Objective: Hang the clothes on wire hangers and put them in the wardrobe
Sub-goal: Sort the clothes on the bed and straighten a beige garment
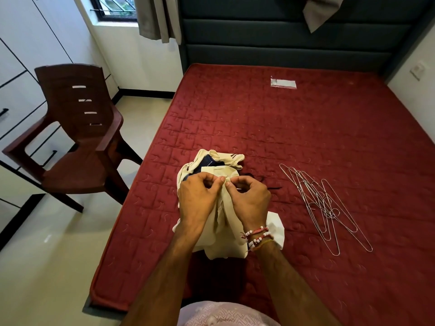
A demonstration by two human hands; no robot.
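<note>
A cream garment (pixel 223 234) hangs from both my hands above the red mattress (pixel 306 137). My left hand (pixel 200 196) and my right hand (pixel 249 198) pinch its top edge together at the middle, fingers closed on the cloth. Behind my hands lies a small heap of clothes (pixel 211 163), cream with a dark blue piece inside. Several wire hangers (pixel 324 203) lie in a loose bundle on the mattress to the right of my right hand. The white wardrobe (pixel 18 67) with black handles stands at the far left.
A brown plastic chair (pixel 77 142) stands on the tiled floor between the wardrobe and the bed. A small white packet (pixel 283 83) lies near the padded headboard (pixel 282 43). Curtains and a window are at the back.
</note>
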